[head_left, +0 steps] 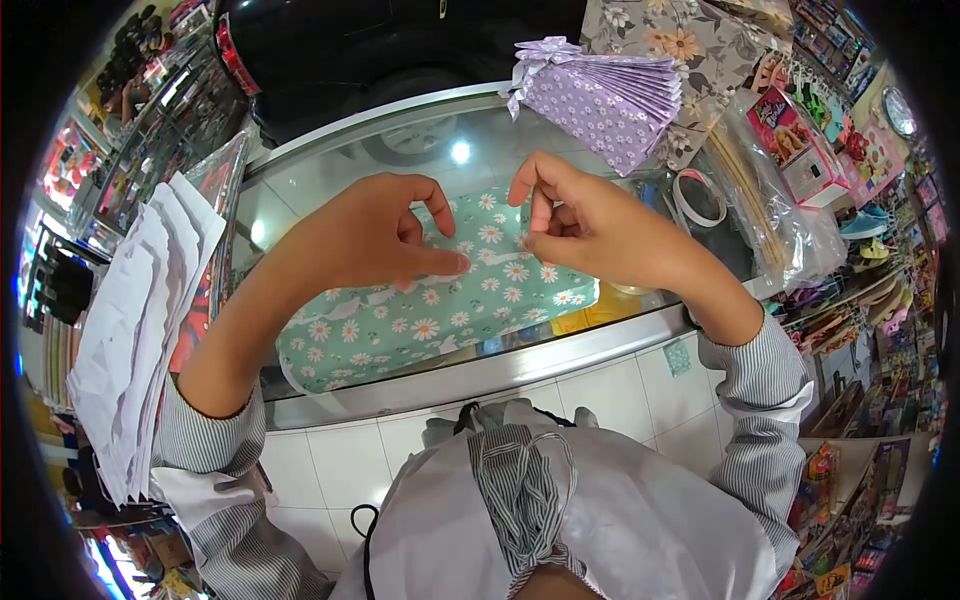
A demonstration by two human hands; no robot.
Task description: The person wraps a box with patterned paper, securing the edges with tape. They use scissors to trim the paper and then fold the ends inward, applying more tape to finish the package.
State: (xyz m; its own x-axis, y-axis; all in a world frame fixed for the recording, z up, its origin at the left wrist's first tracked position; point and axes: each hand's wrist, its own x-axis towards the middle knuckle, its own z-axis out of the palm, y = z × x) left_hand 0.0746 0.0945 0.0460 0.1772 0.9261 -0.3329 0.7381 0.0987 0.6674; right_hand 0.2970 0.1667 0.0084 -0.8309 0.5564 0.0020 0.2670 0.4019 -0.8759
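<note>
A package in green daisy-print wrapping paper [425,328] lies on the glass counter in front of me, with pale torn-looking marks along its top. My left hand [385,232] hovers over its left part, thumb and index finger apart and holding nothing. Over the right part is my right hand [580,225], its fingers curled and the thumb close to the middle finger. A tiny pale bit seems to show at that thumb tip, too small to name. To the right lies a roll of tape [699,197].
A pleated purple floral paper piece [610,105] and floral wrapping paper [690,55] are at the back right. Plastic-wrapped sticks [745,190] and a pink box [798,150] stand right. White paper sheets [140,310] lie left. A metal edge [480,366] borders the counter.
</note>
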